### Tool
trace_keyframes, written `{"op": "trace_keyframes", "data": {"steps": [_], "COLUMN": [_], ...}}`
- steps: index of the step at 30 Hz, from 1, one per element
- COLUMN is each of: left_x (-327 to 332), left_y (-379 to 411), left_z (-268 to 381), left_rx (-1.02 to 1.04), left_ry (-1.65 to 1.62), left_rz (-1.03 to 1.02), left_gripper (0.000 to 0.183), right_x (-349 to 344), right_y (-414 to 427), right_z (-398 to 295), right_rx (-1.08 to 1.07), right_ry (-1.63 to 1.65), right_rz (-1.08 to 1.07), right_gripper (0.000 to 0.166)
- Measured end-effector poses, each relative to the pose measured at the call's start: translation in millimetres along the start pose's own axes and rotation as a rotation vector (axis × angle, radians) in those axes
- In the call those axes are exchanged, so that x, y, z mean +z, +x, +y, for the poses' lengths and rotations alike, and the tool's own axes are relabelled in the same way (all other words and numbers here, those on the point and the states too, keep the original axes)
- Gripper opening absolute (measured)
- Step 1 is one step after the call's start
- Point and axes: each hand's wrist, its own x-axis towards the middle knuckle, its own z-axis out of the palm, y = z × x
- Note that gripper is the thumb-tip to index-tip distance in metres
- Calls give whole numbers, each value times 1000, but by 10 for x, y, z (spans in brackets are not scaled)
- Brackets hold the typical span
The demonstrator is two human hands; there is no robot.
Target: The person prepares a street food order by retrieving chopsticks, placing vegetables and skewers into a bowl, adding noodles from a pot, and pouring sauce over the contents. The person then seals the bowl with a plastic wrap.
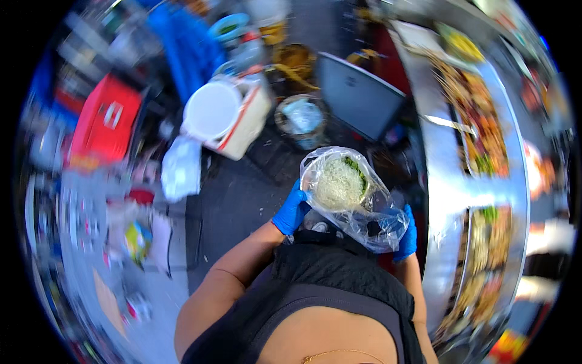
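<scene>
A bowl of clear glass noodles with chopped greens along its right edge sits in a clear plastic bag in front of my body. My left hand, in a blue glove, grips the bowl's left side through the bag. On the other side, my right hand, gloved in blue too, holds the loose end of the bag; its fingers are partly behind the plastic.
Steel counter with trays of skewered food runs along the right. Ahead stand a bin with a bag in it and a grey panel. White foam box with a round lid, a red box and a cluttered table are leftward.
</scene>
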Motion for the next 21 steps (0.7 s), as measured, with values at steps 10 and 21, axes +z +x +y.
{"op": "trace_keyframes", "data": {"steps": [10,21], "left_x": [-1304,-2863], "left_y": [-992,-1340], "left_z": [552,1562], "left_rx": [436,312], "left_ry": [90,-114], "left_rz": [362,412], "left_gripper": [40,56], "right_x": [2243,4225], "right_y": [1307,2233], "right_z": [1519,2351], "right_rx": [718,-1425], "right_ry": [-220,-2002], "right_rz": [-592,-781], "right_gripper": [48,48]}}
